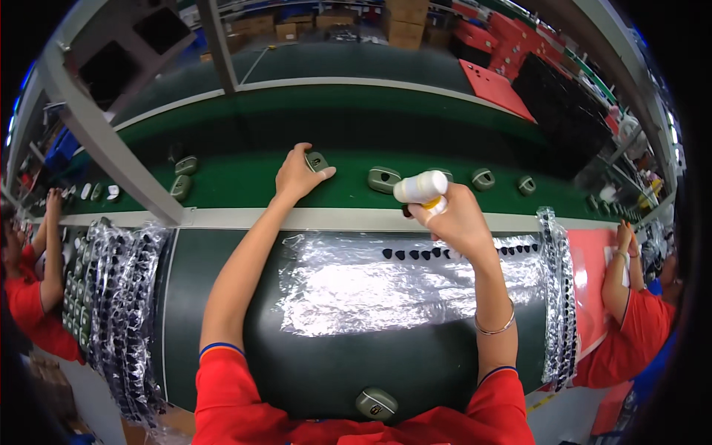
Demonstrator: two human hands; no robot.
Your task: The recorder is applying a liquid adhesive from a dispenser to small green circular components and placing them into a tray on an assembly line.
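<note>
Holds green case [317, 162] in left hand [299, 176] at green belt [241, 178]; grips tilted white bottle [421, 187] in right hand [461, 219] near second case [381, 179].

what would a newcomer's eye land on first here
Probably the glaring clear plastic sheet, with its row of small black pieces, on the dark green table at centre. Next, the white plastic bottle in the right hand, over the long green belt, where the left hand holds a rounded olive-green case.

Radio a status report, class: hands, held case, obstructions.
Left hand gripping olive case. Right hand gripping white bottle. Bottle hides part of green surface.
</note>
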